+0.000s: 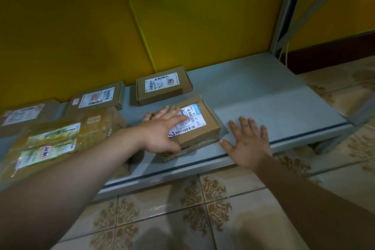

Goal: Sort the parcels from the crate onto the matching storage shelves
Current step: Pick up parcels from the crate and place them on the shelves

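**Q:** Where does the parcel (205, 135) lie?
**A:** Flat on the grey shelf (263, 95), close to the front edge, with its white barcode label facing up.

**Q:** And the left hand (162, 130)?
**A:** It is on top of the parcel, reaching in from the parcel's left. The fingers are spread and straight across the label, and the thumb lies against the parcel's near side. The hand presses rather than clasps.

**Q:** The right hand (249, 144)?
**A:** It is just right of the parcel, palm down over bare shelf, fingers splayed and holding nothing. The thumb tip is close to the parcel's near right corner; whether they touch cannot be told.

**Q:** What surrounds the parcel?
**A:** Just behind it is a flat box (164, 86) with a label. Behind and to its left is a second flat box (99, 96). Left of it are two long taped parcels (60, 134), side by side. A yellow wall (81, 16) stands behind the parcel. Patterned tiled floor (182, 219) lies in front of and below it.
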Demonstrator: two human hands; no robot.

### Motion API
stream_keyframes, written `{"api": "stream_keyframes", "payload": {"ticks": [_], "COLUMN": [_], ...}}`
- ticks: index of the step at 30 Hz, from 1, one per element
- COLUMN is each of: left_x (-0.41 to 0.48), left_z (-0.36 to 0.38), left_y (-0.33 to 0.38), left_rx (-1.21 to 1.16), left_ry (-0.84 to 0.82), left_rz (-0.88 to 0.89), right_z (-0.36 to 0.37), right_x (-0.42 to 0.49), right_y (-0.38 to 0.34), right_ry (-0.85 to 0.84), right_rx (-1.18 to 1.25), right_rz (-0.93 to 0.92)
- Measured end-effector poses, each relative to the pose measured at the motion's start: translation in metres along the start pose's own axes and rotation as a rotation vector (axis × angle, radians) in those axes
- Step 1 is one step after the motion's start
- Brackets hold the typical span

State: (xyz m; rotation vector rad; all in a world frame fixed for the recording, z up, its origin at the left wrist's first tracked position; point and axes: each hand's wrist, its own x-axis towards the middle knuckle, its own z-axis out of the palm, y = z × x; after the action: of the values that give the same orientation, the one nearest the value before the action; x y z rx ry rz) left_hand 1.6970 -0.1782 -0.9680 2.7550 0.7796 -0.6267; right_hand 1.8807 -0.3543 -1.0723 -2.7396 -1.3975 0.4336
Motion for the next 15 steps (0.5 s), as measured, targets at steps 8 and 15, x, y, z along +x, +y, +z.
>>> {"api": "stream_keyframes", "payload": {"ticks": [8, 15], "left_x": [-0.005, -0.003], "left_z": [0.021, 0.025], "left_y": [-0.008, -0.008], "left_rx": [0.065, 0.117], "left_ry": [0.072, 0.093], "left_rz": [0.033, 0.027], "right_z": [0.001, -0.003], "right_x": [0.0, 0.0], "right_y": [0.001, 0.0], "right_ry": [-0.008, -0.042], "right_rx": [-0.024, -0.022], "right_rz": [-0.007, -0.002]}}
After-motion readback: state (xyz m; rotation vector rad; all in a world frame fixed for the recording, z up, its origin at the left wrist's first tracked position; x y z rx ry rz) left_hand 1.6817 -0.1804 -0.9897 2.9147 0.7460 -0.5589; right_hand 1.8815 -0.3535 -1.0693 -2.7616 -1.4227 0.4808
